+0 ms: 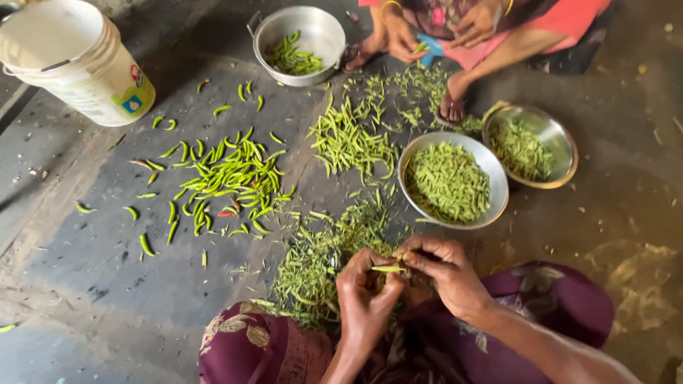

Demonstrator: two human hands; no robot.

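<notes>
Two bowls beyond my fingers (395, 264) already hold stripped chilli stems; my left hand (366, 295) and right hand (445, 274) pinch one green chilli (388, 269), while a whole pile (228, 178) waits left.

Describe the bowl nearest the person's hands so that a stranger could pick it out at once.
Start from the white plastic bucket at the top left and look across the floor to the lower right, just above the person's two hands. There sit two round metal bowls side by side. The one meant is the left bowl, silver-rimmed, heaped with green pieces; its neighbour is brass-toned and lies farther from the hands.
</notes>
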